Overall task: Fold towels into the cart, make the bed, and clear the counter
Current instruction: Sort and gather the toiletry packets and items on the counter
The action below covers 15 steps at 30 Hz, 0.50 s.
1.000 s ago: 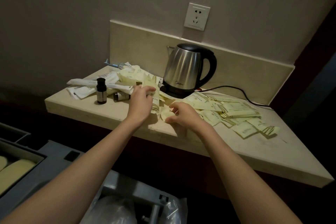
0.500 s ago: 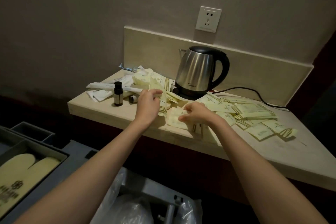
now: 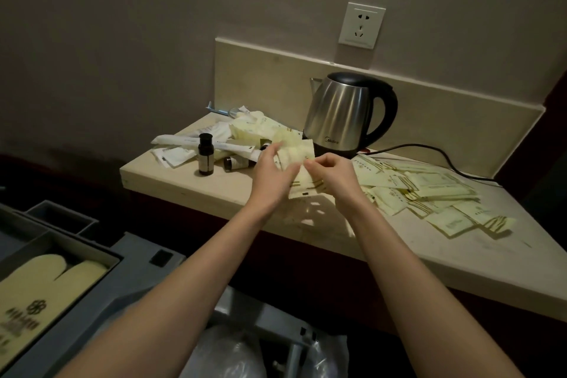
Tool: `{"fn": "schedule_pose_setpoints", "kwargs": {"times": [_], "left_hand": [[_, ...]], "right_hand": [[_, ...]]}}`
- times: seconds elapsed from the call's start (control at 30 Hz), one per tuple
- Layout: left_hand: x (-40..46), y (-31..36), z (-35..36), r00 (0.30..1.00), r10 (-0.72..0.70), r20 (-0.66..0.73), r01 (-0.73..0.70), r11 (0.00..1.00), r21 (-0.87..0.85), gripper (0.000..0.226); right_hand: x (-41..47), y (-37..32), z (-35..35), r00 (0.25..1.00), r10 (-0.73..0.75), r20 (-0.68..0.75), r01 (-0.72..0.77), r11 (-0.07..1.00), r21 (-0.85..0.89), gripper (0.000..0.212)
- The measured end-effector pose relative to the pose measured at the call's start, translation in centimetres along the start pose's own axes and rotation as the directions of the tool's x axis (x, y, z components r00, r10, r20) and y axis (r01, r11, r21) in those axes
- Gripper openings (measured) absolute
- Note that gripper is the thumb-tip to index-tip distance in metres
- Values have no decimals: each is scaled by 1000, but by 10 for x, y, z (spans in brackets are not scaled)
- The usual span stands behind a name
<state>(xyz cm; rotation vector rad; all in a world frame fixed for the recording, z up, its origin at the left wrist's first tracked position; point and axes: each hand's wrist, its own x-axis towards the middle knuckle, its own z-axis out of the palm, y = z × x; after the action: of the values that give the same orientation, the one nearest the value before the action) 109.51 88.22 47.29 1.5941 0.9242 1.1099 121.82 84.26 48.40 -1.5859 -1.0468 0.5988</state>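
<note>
Pale yellow amenity packets lie scattered over the beige counter [image 3: 171,181]. My left hand [image 3: 271,173] grips a bunch of these packets [image 3: 296,152], lifted just above the counter in front of the kettle. My right hand [image 3: 333,170] pinches the same bunch from the right side. A spread of loose packets [image 3: 429,193] covers the counter to the right of my hands. More packets and white sachets [image 3: 181,149] are piled at the back left.
A steel kettle [image 3: 343,113] with a black handle stands at the back, its cord trailing right. A small dark bottle [image 3: 205,154] stands upright left of my hands, another lies beside it. The grey cart [image 3: 135,282] below holds slippers [image 3: 40,288] in a tray and a plastic bag.
Both hands have gathered packets off the counter and lifted them together into one bunch. The view has shifted left, showing more of the cart.
</note>
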Motion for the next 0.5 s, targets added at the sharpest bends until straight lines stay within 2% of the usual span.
{"fn": "schedule_pose_setpoints", "kwargs": {"times": [0.1, 0.17, 0.3, 0.4, 0.5], "left_hand": [[10, 0, -26, 984, 171, -46, -163, 975, 150, 46], [20, 3, -47, 966, 238, -98, -213, 954, 211, 45], [26, -3, -71, 961, 248, -125, -209, 942, 263, 60], [28, -13, -76, 963, 236, -130, -186, 932, 312, 48], [32, -19, -77, 962, 229, -146, -171, 928, 330, 35]], "right_hand": [[6, 7, -3, 1000, -16, 10, 17, 999, -48, 16], [15, 12, -1, 999, -40, -24, 35, 986, -161, 14], [33, 14, 20, 994, -106, 35, 111, 918, -381, 32], [45, 16, 31, 990, -85, 114, 129, 874, -468, 42], [52, 21, 38, 987, -116, 107, 158, 745, -648, 38]]}}
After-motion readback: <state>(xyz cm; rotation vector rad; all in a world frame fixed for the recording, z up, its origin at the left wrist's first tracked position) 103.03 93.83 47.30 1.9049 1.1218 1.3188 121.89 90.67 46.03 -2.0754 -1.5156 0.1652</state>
